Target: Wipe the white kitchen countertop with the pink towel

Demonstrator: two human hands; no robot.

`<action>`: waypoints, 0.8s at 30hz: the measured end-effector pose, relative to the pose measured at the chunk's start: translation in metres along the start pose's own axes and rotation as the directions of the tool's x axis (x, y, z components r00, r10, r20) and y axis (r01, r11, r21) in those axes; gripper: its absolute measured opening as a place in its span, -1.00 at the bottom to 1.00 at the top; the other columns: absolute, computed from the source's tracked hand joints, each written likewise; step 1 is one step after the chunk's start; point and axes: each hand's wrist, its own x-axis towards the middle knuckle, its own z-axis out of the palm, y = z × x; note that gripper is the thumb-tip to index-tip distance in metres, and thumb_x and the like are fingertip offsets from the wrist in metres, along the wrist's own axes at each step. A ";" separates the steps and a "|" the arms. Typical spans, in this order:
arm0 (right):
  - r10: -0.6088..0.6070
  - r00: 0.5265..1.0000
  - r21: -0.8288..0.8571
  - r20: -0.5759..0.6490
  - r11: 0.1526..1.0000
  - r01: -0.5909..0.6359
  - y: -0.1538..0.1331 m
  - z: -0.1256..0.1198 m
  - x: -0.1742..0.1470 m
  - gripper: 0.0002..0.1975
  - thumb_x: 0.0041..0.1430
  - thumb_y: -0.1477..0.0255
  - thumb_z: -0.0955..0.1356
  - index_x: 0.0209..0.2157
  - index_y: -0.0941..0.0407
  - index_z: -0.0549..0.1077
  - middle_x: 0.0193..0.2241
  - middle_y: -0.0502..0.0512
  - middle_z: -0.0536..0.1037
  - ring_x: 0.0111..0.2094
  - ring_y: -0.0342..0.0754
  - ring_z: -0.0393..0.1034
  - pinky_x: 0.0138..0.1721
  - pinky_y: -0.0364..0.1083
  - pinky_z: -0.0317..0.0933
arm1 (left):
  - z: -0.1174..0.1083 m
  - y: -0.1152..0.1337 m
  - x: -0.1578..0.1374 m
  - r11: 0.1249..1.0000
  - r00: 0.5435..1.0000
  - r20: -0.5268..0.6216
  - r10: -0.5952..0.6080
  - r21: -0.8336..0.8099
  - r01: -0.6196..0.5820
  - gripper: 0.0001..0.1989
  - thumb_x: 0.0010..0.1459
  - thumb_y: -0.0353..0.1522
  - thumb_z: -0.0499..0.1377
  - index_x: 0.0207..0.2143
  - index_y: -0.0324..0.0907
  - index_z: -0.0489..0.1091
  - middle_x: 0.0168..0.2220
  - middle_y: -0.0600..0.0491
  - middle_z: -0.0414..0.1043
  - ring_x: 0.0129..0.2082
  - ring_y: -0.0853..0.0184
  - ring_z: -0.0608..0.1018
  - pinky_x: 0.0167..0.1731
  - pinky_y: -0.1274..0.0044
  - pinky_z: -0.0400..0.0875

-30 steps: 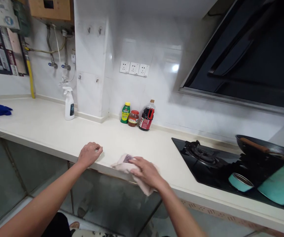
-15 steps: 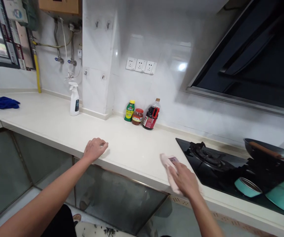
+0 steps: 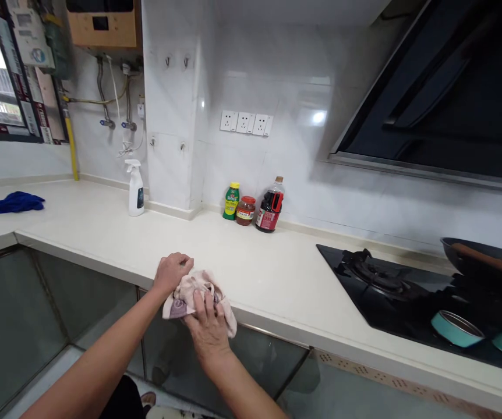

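Observation:
My right hand (image 3: 209,331) presses on a crumpled pale pink cloth (image 3: 202,285) with a purple patch, at the front edge of the white countertop (image 3: 268,279). Its fingers are bent over the cloth, part of which hangs past the edge. Just left of the cloth, my left hand (image 3: 173,272) rests on the counter with its fingers curled in. Nothing shows in that hand, and it lies close against the cloth.
Along the wall stand a green bottle with a yellow cap (image 3: 231,202), a red-lidded jar (image 3: 246,211) and a dark sauce bottle (image 3: 270,208). A white spray bottle (image 3: 135,189) and blue cloth (image 3: 9,203) are left. The gas hob (image 3: 391,297) holds a wok (image 3: 473,256) and teal pot (image 3: 457,329).
My right hand has swept the cloth left along the counter, from beside the hob to beside my left hand. The left hand stays in nearly the same spot. The view has shifted slightly.

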 end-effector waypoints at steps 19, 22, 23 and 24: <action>0.339 0.914 -0.183 -0.223 0.906 -0.381 0.186 -0.134 -0.183 -0.59 0.29 0.57 0.26 0.15 0.04 0.24 0.19 0.36 0.25 0.28 0.22 0.09 0.24 0.31 0.02 | -0.008 0.004 0.004 0.997 0.996 0.055 -0.066 0.052 0.063 -0.60 0.20 -0.16 -0.02 -0.32 -0.11 0.57 -0.14 -0.03 0.64 -0.14 0.13 0.61 -0.17 0.45 0.41; 0.469 0.851 -0.300 -0.238 0.798 -0.523 0.219 -0.159 -0.222 -0.50 0.22 0.60 0.24 0.18 0.04 0.18 0.23 0.36 0.22 0.32 0.23 0.01 0.27 0.36 -0.06 | -0.007 0.004 0.007 0.993 0.994 0.056 -0.091 0.078 0.086 -0.61 0.18 -0.16 -0.01 -0.33 -0.09 0.58 -0.15 -0.02 0.64 -0.17 0.10 0.60 -0.19 0.43 0.42; 0.518 0.816 -0.340 -0.255 0.742 -0.577 0.231 -0.166 -0.235 -0.51 0.21 0.60 0.24 0.17 0.03 0.20 0.24 0.34 0.21 0.33 0.23 -0.02 0.27 0.37 -0.09 | -0.007 0.004 0.008 0.992 0.994 0.056 -0.098 0.084 0.093 -0.61 0.18 -0.15 -0.01 -0.32 -0.09 0.58 -0.15 -0.02 0.64 -0.18 0.10 0.60 -0.19 0.42 0.43; 0.568 0.774 -0.375 -0.280 0.677 -0.633 0.242 -0.173 -0.247 -0.53 0.22 0.59 0.23 0.15 0.01 0.21 0.25 0.31 0.21 0.34 0.23 -0.05 0.27 0.36 -0.11 | -0.007 0.004 0.008 0.991 0.993 0.056 -0.105 0.089 0.100 -0.61 0.18 -0.15 0.00 -0.31 -0.09 0.58 -0.14 -0.02 0.63 -0.18 0.09 0.60 -0.19 0.41 0.43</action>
